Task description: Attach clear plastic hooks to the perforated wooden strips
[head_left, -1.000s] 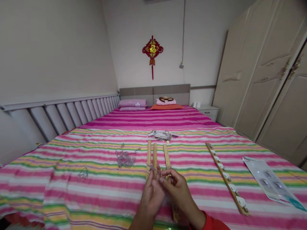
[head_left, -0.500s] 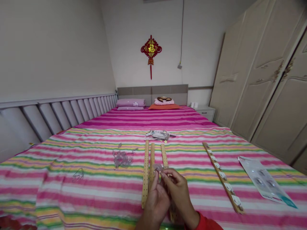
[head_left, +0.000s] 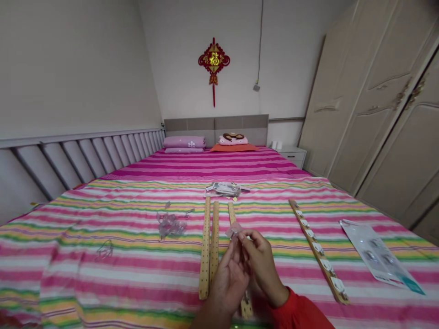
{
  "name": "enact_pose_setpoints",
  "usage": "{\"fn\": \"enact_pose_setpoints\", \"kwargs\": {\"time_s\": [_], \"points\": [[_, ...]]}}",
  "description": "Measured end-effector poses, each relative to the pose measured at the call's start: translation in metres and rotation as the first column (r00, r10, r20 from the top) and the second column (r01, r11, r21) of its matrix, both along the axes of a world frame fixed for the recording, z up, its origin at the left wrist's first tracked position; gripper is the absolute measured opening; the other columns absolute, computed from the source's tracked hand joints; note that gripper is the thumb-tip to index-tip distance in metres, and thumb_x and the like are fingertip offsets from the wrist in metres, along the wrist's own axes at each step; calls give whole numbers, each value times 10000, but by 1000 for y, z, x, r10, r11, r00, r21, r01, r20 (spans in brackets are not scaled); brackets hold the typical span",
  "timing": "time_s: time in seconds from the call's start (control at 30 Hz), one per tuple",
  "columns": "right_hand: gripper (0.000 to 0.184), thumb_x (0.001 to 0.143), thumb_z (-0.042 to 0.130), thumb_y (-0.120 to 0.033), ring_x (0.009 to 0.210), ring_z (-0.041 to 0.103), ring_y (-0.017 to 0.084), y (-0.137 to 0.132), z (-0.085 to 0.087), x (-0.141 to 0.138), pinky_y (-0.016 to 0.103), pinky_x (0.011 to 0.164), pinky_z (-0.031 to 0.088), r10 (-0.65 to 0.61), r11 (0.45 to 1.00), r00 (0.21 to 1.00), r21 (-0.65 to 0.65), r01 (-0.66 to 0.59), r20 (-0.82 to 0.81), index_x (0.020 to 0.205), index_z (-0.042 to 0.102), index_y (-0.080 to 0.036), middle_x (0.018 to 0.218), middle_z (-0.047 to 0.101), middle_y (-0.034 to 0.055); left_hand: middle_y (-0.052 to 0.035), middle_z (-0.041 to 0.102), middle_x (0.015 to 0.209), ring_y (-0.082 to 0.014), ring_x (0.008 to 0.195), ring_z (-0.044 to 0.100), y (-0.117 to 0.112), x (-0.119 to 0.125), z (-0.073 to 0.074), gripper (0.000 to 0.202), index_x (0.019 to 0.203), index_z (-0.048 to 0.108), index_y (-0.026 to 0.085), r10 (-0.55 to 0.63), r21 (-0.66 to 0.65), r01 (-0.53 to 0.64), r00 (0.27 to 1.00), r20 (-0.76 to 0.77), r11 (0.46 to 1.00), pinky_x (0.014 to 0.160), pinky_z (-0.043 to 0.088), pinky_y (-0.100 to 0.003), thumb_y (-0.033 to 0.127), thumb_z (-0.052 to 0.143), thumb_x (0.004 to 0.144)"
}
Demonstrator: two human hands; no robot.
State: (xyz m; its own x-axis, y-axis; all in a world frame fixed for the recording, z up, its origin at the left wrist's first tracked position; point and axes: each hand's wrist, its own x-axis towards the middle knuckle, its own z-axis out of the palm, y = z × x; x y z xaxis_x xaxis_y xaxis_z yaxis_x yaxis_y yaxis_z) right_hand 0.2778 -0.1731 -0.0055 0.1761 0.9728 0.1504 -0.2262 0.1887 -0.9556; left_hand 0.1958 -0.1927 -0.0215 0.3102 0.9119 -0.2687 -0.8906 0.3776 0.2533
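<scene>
A small clear plastic piece (head_left: pixel 233 229) is pinched at the fingertips of my left hand (head_left: pixel 230 279) and my right hand (head_left: pixel 259 259). Its exact kind is too small to make out. Both hands are closed on it, above a pale wooden strip with holes (head_left: pixel 232 211) that they partly cover. A metallic bit shows on that strip's near end. Two more perforated strips, one outer (head_left: pixel 205 256) and one inner (head_left: pixel 214 237), lie side by side just left of my hands. Further left is a loose pile of clear plastic pieces (head_left: pixel 171 225).
A wooden strip (head_left: pixel 315 256) bearing several white round-edged fittings lies at right. Beyond it rests a clear blister pack (head_left: pixel 379 256). Plastic packaging (head_left: pixel 224 188) lies past the strips, and a thin clear scrap (head_left: pixel 105 249) lies left. Everything is on a striped bedsheet (head_left: pixel 144 283).
My hands have shifted slightly right with the clear plastic piece, which now sits tilted and shows more of its flat face. The view has tipped a little downward.
</scene>
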Motion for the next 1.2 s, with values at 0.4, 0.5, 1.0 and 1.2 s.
{"fn": "enact_pose_setpoints", "kwargs": {"time_s": [0.4, 0.5, 1.0, 1.2], "points": [[319, 665, 627, -483, 319, 310, 64, 83, -48, 52, 206, 368, 199, 159, 974, 979, -184, -134, 128, 574, 497, -207, 336, 424, -81, -80, 727, 959, -235, 990, 633, 69, -58, -29, 235, 890, 706, 163, 340, 390, 128, 294, -893, 912, 912, 462, -360, 302, 649, 709], [301, 646, 621, -450, 311, 293, 56, 99, -61, 53, 205, 366, 180, 200, 962, 970, -218, -167, 138, 537, 482, -207, 329, 405, -85, -79, 713, 1012, -233, 1010, 626, 81, -64, -36, 252, 940, 695, 177, 404, 418, 252, 110, -908, 873, 931, 461, -385, 283, 546, 768], [250, 656, 566, -369, 279, 189, 46, 142, -93, 44, 215, 343, 82, 328, 906, 932, -332, -264, 152, 513, 419, -227, 296, 290, -119, -89, 642, 1014, -208, 986, 561, 122, -54, -63, 427, 1101, 670, 198, 714, 474, 627, -197, -672, 618, 919, 452, -382, 67, 380, 817], [268, 636, 603, -388, 289, 201, 43, 144, -96, 40, 215, 347, 90, 315, 908, 934, -340, -246, 165, 513, 431, -222, 310, 304, -119, -81, 622, 981, -204, 968, 547, 126, -49, -67, 477, 1151, 654, 231, 704, 420, 644, -270, -657, 639, 891, 458, -363, 40, 379, 810]]}}
